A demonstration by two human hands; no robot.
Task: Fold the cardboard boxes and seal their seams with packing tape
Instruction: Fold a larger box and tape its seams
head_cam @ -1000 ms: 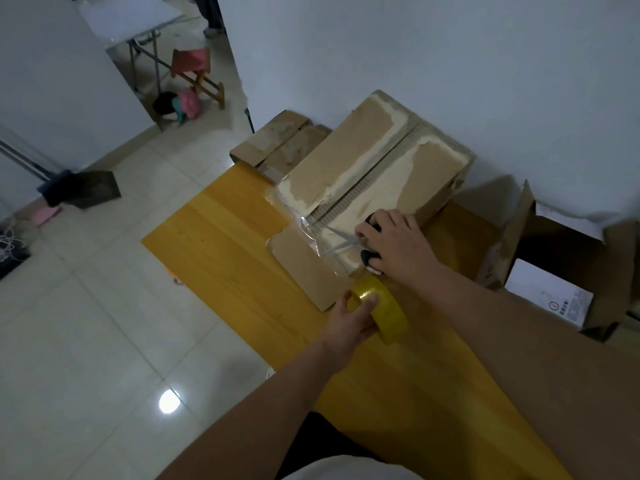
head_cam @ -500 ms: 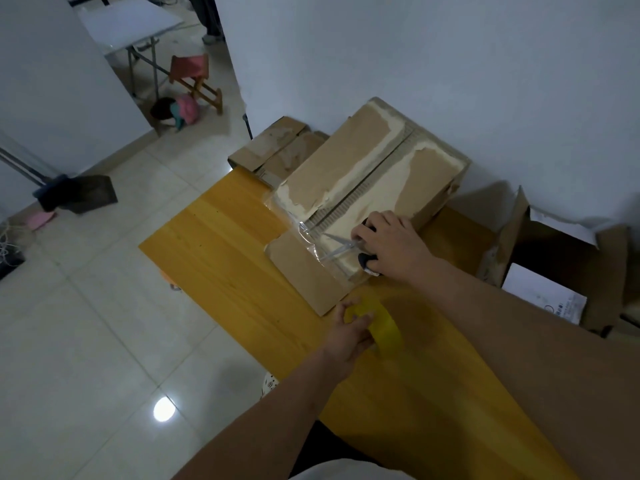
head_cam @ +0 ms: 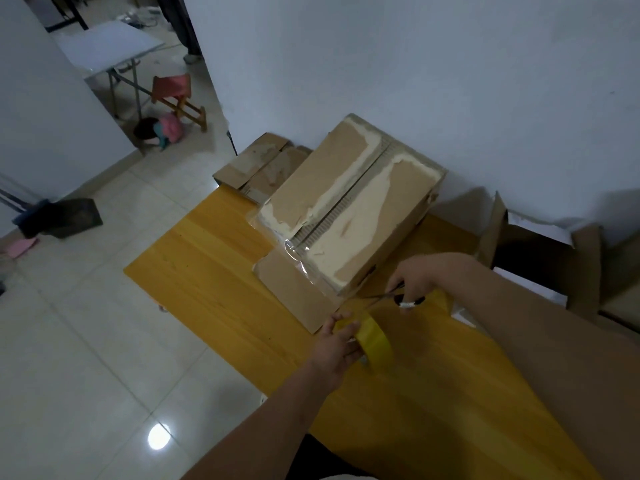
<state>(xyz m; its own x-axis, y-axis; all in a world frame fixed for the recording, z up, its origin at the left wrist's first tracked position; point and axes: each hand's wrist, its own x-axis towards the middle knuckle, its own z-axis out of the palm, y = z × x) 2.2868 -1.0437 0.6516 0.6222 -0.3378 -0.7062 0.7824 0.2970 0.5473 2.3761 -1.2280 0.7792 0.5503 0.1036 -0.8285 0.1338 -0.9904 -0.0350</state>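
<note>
- Across the middle and lower right of the frame, a yellow wooden counter (head_cam: 221, 271) is stretching from the centre down to the bottom edge, with pale floor tiles (head_cam: 86, 358) lying to its left.
- At the far end of the counter, against the white wall (head_cam: 450, 81), a long cardboard box (head_cam: 349, 209) is lying with its two top flaps closed and meeting along a centre seam; torn pale patches are showing on both flaps.
- At the near end of that box, a loose flap (head_cam: 294, 289) is lying flat on the counter, and a strip of clear tape (head_cam: 298, 251) is glinting over the end of the seam just above it.
- At the right edge of the frame, an open cardboard box (head_cam: 585, 271) is standing with something white showing inside it.
- Behind the long box, toward the upper centre, flattened cardboard pieces (head_cam: 256, 164) are lying at the counter's far edge.
- In the upper left, a folding table (head_cam: 104, 46) and a small wooden stool (head_cam: 180, 98) are standing in the background.
- Below centre, the left hand (head_cam: 337, 344) is gripping a yellow roll of packing tape (head_cam: 375, 339), its fingers curling over the top of the roll, just above the counter.
- Right of centre, near the box's near corner, the right hand (head_cam: 412, 277) is holding a pair of scissors (head_cam: 391, 296) by the handles, the blades pointing left toward the tape roll.
</note>
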